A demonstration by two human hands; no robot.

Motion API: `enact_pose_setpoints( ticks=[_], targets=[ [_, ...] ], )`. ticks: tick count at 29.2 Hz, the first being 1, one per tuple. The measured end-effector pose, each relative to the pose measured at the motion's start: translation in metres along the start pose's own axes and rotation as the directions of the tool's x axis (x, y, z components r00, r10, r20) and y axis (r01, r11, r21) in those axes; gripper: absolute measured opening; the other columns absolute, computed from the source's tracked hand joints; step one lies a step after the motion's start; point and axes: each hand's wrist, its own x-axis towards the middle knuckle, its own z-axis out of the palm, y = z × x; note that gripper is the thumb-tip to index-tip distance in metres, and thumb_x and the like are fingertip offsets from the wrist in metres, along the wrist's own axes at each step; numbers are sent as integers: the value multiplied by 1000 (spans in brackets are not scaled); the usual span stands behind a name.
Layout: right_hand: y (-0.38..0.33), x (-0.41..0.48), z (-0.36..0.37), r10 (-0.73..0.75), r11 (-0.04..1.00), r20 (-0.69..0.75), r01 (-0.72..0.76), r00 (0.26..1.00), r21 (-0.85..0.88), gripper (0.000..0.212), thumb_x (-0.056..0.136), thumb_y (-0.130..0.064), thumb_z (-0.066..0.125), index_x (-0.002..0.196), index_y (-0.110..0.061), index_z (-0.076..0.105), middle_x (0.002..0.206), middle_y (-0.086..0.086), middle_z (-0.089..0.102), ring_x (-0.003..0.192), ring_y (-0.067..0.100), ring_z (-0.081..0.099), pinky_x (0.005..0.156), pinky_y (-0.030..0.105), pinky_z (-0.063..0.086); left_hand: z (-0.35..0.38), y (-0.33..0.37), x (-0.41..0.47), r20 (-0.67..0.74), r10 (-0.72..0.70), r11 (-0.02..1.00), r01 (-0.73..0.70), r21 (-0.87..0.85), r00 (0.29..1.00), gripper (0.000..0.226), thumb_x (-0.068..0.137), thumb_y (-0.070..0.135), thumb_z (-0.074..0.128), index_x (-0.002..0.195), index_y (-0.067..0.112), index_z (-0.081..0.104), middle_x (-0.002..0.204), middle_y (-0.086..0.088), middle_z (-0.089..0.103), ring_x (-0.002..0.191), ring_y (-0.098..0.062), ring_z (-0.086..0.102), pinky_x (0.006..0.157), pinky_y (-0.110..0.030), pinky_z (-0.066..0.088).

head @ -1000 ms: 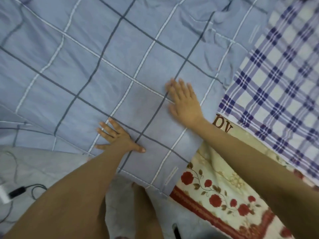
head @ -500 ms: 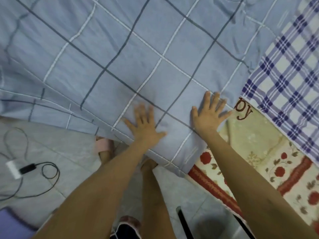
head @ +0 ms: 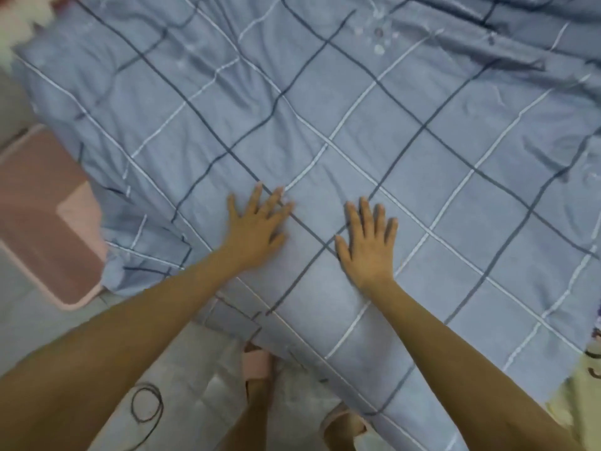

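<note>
A light blue bed sheet (head: 374,131) with dark and white grid lines covers the bed and fills most of the view, wrinkled toward the far side. My left hand (head: 257,227) lies flat on it with fingers spread, near the sheet's front edge. My right hand (head: 369,244) presses flat on the sheet just to the right, fingers straight and pointing away from me. Neither hand holds anything.
A pink stool (head: 42,222) stands at the left beside the bed. The sheet's corner (head: 140,252) hangs bunched over the bed's edge next to it. My feet in pink slippers (head: 257,366) stand on the grey floor, and a black cable loop (head: 146,402) lies there.
My view has swung left and up the bed; the checked cloth and floral mat have left the frame. Both hands moved onto the sheet's middle and lie flat, closer together.
</note>
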Motion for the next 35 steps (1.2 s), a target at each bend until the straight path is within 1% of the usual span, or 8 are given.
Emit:
enact_pose_setpoints(
  ticks=[2, 4, 10, 14, 17, 22, 26, 35],
  targets=[
    [-22, 44, 6, -70, 995, -12, 69, 997, -68, 59, 94, -48, 29, 147, -21, 30, 153, 8, 30, 141, 32, 17, 114, 51, -3, -18, -56, 41, -35, -125, 992, 126, 29, 991, 65, 94, 58, 29, 149, 36, 3, 159, 5, -4, 145, -30, -7, 103, -71, 5],
    [-45, 89, 12, -114, 985, -59, 105, 992, -139, 57, 96, -48, 25, 147, -23, 29, 153, 7, 30, 141, 31, 19, 114, 54, -4, -37, -105, 73, -63, -266, 964, 264, -35, 962, 68, 92, 65, 26, 148, 40, -3, 158, 11, -9, 145, -29, -11, 103, -72, 2],
    [-111, 227, 12, -28, 997, -215, 12, 976, -78, 57, 95, -46, 28, 149, -30, 23, 157, 1, 23, 144, 32, 17, 112, 57, -6, -71, -217, 162, -152, -490, 870, 469, -154, 858, 80, 81, 78, 29, 144, 49, -9, 156, 17, -15, 142, -31, -19, 99, -74, -7],
    [-138, 331, -5, 136, 988, -247, -149, 960, -33, 64, 92, -53, 19, 151, -33, 8, 160, 1, 7, 146, 32, 6, 110, 63, -8, -97, -285, 218, -227, -626, 779, 581, -236, 746, 83, 77, 82, 26, 146, 46, -4, 156, 17, -11, 143, -34, -14, 98, -75, -9],
    [-144, 407, -20, 159, 985, -257, -172, 953, -29, 63, 93, -54, 17, 151, -33, 6, 160, 1, 4, 146, 31, 3, 110, 63, -10, -112, -320, 251, -271, -702, 712, 639, -291, 659, 84, 79, 80, 28, 148, 43, 0, 158, 13, -8, 144, -35, -10, 98, -77, -5],
    [-145, 504, -45, -1, 999, -344, -13, 939, -38, 63, 91, -39, 29, 150, -18, 25, 154, 8, 27, 144, 26, 20, 115, 54, -3, -129, -354, 294, -336, -758, 650, 688, -323, 559, 85, 79, 80, 25, 150, 38, 3, 159, 4, -2, 144, -36, -5, 97, -79, -2],
    [-140, 522, -51, -287, 958, -317, 267, 904, -105, 64, 85, -28, 33, 148, -15, 31, 149, 9, 38, 138, 24, 32, 117, 52, 3, -134, -367, 307, -301, -766, 642, 702, -308, 569, 83, 82, 75, 27, 150, 37, -2, 159, 4, -6, 144, -34, -8, 98, -78, -3],
    [-140, 532, -56, -313, 950, -240, 306, 919, -67, 60, 85, -26, 34, 144, -16, 36, 134, 14, 52, 127, 27, 40, 115, 52, 9, -164, -384, 324, -264, -822, 570, 736, -365, 505, 66, 91, 58, 19, 151, 33, 7, 159, 5, 4, 146, -29, 1, 104, -73, -3]
  ],
)
